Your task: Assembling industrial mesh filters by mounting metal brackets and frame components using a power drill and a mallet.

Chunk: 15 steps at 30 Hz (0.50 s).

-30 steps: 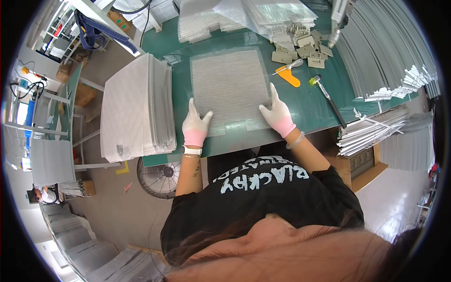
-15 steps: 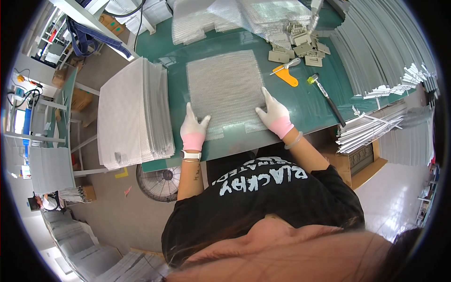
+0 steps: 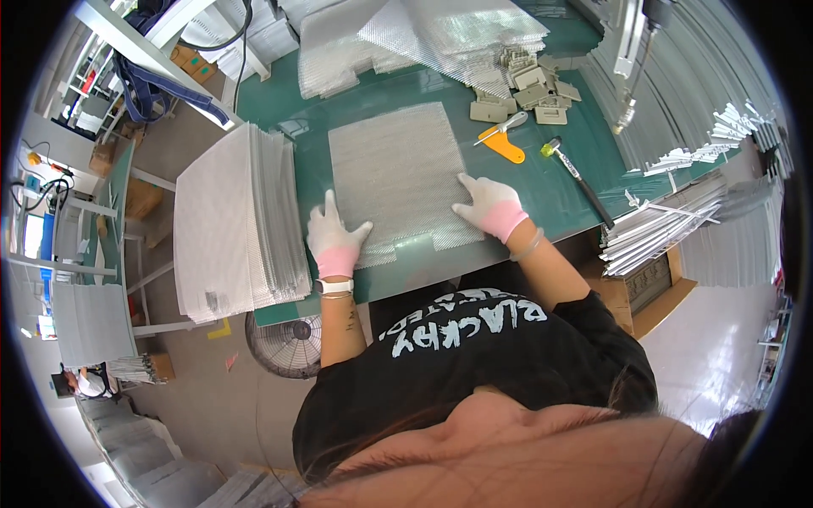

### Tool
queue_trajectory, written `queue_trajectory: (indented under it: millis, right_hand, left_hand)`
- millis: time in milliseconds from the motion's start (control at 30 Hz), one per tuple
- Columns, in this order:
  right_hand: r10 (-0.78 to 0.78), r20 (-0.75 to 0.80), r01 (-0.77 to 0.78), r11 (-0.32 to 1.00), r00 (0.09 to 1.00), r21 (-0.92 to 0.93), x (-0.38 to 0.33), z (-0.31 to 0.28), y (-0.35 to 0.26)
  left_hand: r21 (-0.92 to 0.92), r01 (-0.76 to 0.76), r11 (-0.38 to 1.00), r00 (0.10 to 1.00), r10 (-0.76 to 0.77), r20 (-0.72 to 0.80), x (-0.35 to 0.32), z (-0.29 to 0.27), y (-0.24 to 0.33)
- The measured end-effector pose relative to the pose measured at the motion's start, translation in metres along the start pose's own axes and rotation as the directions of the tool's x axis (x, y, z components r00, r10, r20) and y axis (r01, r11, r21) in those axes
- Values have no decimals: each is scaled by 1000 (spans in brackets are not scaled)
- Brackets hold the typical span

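A square grey mesh sheet (image 3: 394, 178) lies flat on the green work mat (image 3: 542, 195). My left hand (image 3: 334, 237), in a white glove with a pink cuff, presses flat on the sheet's near left corner with fingers spread. My right hand (image 3: 489, 203), gloved the same way, rests flat on the sheet's near right edge. Neither hand grips anything.
A tall stack of mesh sheets (image 3: 233, 224) stands at my left. Behind the sheet lie more mesh sheets (image 3: 440, 34), grey plastic parts (image 3: 529, 89), an orange-handled tool (image 3: 504, 144) and a mallet (image 3: 576, 173). Bundled white metal strips (image 3: 660, 229) lie right. A fan (image 3: 284, 347) stands on the floor.
Both hands have slid slightly along the near edge of the mesh sheet, staying flat on it. The view has shifted a little; the sheet lies where it was.
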State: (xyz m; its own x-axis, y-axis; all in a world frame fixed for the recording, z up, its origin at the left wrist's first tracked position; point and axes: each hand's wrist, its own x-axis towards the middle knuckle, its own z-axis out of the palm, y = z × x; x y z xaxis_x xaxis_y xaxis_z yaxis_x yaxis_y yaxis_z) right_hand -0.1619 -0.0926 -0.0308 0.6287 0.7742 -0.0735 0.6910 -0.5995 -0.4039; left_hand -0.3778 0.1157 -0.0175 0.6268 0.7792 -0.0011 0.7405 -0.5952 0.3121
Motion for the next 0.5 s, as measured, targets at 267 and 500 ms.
queue_trajectory:
  millis: [267,500]
  right_hand:
    - [-296,-511,-6,861,807,-509,134,-78,77]
    - [-127,-753,-15,984,646,-179,170,-141,88]
  left_hand:
    - [106,-324,940,945,314,94,28,12,-4]
    - [93,-262,961,937,276,-215,14,10,6]
